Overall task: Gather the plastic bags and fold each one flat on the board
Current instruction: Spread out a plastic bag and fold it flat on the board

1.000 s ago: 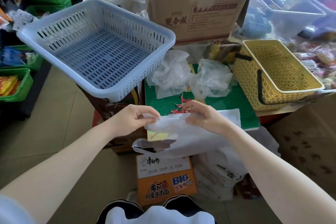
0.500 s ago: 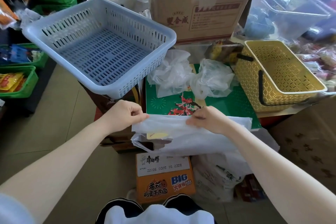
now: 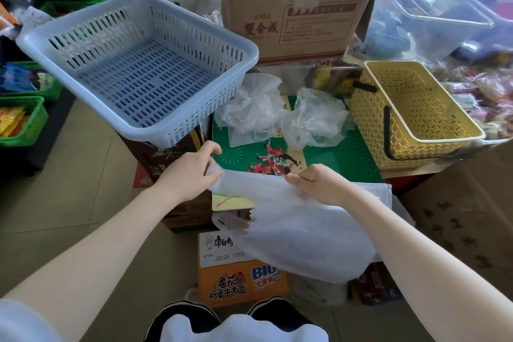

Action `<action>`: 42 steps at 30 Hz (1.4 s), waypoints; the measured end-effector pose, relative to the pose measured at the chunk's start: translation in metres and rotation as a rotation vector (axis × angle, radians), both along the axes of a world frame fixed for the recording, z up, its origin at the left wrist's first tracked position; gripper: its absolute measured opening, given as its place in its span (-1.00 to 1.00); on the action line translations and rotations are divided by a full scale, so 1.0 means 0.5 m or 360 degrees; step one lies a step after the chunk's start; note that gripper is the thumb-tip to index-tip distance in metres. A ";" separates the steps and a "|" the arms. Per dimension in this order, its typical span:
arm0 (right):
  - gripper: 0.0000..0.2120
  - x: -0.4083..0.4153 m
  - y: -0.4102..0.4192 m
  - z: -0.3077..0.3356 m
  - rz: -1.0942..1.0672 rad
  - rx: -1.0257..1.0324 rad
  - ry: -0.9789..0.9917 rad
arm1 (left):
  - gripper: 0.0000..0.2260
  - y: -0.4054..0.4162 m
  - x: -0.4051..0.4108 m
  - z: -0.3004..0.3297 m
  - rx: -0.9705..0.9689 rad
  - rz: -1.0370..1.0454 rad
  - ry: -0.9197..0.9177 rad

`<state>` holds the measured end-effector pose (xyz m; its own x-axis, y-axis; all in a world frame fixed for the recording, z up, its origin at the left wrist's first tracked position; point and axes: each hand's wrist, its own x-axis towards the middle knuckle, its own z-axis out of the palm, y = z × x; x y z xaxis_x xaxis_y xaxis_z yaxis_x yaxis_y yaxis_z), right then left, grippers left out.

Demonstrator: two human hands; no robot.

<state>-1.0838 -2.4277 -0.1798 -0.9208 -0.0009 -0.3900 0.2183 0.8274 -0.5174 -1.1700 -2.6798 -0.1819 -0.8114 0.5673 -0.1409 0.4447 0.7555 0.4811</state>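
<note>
A white plastic bag is stretched between my hands over the near edge of the green printed board; its lower part hangs off the board toward me. My left hand pinches the bag's upper left corner. My right hand pinches its top edge near the middle. Two crumpled clear plastic bags lie at the back of the board, one on the left and one on the right.
A pale blue slotted basket overhangs the board's left side. A yellow basket stands on the right, a cardboard box behind. An orange noodle carton sits on the floor below the board. Green crates stand at far left.
Both hands have spread apart and pulled the bag's top edge taut. The bag has opened out wider and hangs lower over the board's near edge.
</note>
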 end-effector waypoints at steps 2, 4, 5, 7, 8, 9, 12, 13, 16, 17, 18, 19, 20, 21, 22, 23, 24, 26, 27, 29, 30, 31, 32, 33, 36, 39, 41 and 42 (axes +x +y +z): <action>-0.64 0.000 -0.002 0.012 0.0229 -0.0062 0.0042 | -0.40 0.039 -0.005 0.012 -0.0228 -0.0201 -0.0029; -0.83 0.001 -0.002 0.023 0.0347 -0.0103 0.0087 | -0.31 0.096 -0.001 0.027 -0.0267 -0.0435 0.0039; -0.85 0.003 -0.002 0.028 0.0349 -0.0116 0.0113 | -0.34 0.121 0.000 0.030 -0.0209 -0.0522 -0.0010; -0.71 0.007 0.002 0.031 0.0290 -0.0172 0.0181 | -0.56 0.162 0.006 0.031 -0.0015 -0.0564 -0.0376; -0.65 0.009 0.008 0.028 0.0258 -0.0203 0.0203 | -0.70 0.174 0.010 0.026 0.0071 -0.0567 -0.0517; -0.62 0.013 0.014 0.028 0.0230 -0.0210 0.0215 | -0.80 0.182 0.013 0.020 0.0126 -0.0587 -0.0550; -0.71 0.026 0.058 0.015 0.0178 -0.0076 0.0109 | -0.86 0.183 0.015 -0.003 0.0225 -0.0544 -0.0460; -0.80 0.034 0.080 0.006 0.0157 0.0006 0.0097 | -0.86 0.178 0.013 -0.009 0.0268 -0.0472 -0.0417; -0.61 0.069 0.156 -0.018 -0.0071 0.0160 0.0068 | -0.85 0.144 -0.002 -0.033 0.0278 -0.0219 -0.0323; -0.65 0.082 0.181 -0.023 -0.0170 0.0166 0.0109 | -0.85 0.132 -0.008 -0.046 0.0196 -0.0185 -0.0339; -0.70 0.092 0.197 -0.024 -0.0270 0.0137 0.0154 | -0.85 0.120 -0.011 -0.056 0.0074 -0.0187 -0.0371; -0.73 0.098 0.209 -0.023 -0.0369 0.0084 0.0186 | -0.85 0.114 -0.011 -0.062 -0.0051 -0.0218 -0.0420; -0.74 0.102 0.215 -0.018 -0.0447 0.0009 0.0212 | -0.86 0.117 -0.007 -0.065 -0.0133 -0.0257 -0.0482; -0.73 0.102 0.215 -0.013 -0.0477 -0.0080 0.0232 | -0.87 0.129 -0.001 -0.062 -0.0149 -0.0279 -0.0551; -0.74 0.098 0.210 -0.008 -0.0465 -0.0182 0.0268 | -0.84 0.146 0.007 -0.056 -0.0094 -0.0284 -0.0621; -0.77 0.090 0.200 0.001 -0.0425 -0.0260 0.0322 | -0.77 0.170 0.015 -0.045 0.0020 -0.0281 -0.0695; -0.82 0.080 0.189 0.011 -0.0371 -0.0303 0.0361 | -0.70 0.197 0.024 -0.032 0.0163 -0.0292 -0.0745; -0.86 0.058 0.162 0.028 -0.0254 -0.0343 0.0430 | -0.65 0.253 0.042 -0.008 0.0432 -0.0376 -0.0742; -0.83 0.049 0.151 0.035 -0.0208 -0.0366 0.0482 | -0.67 0.276 0.053 0.002 0.0554 -0.0412 -0.0719; -0.77 0.039 0.140 0.047 -0.0183 -0.0425 0.0584 | -0.83 0.308 0.073 0.017 0.0756 -0.0445 -0.0646; -0.79 0.041 0.145 0.050 -0.0204 -0.0509 0.0590 | -0.86 0.314 0.078 0.020 0.0823 -0.0448 -0.0572; -0.83 0.049 0.155 0.052 -0.0225 -0.0600 0.0536 | -0.82 0.315 0.082 0.020 0.0869 -0.0441 -0.0488; -0.85 0.061 0.171 0.048 -0.0208 -0.0669 0.0432 | -0.78 0.311 0.084 0.019 0.0911 -0.0415 -0.0412; -0.85 0.077 0.188 0.042 -0.0177 -0.0657 0.0301 | -0.75 0.303 0.084 0.017 0.0950 -0.0357 -0.0364; -0.68 0.122 0.239 -0.011 -0.0133 -0.0204 0.0015 | -0.74 0.253 0.074 -0.001 0.1099 -0.0017 -0.0393; -0.76 0.144 0.260 -0.056 -0.0403 -0.0276 -0.0007 | -0.74 0.202 0.077 -0.019 0.1165 0.0309 -0.0479; -0.92 0.146 0.255 -0.060 -0.0730 -0.0732 0.0166 | -0.80 0.167 0.078 -0.043 0.1084 0.0527 -0.0538; -0.93 0.142 0.247 -0.054 -0.0867 -0.0956 0.0260 | -0.87 0.150 0.078 -0.057 0.0982 0.0641 -0.0572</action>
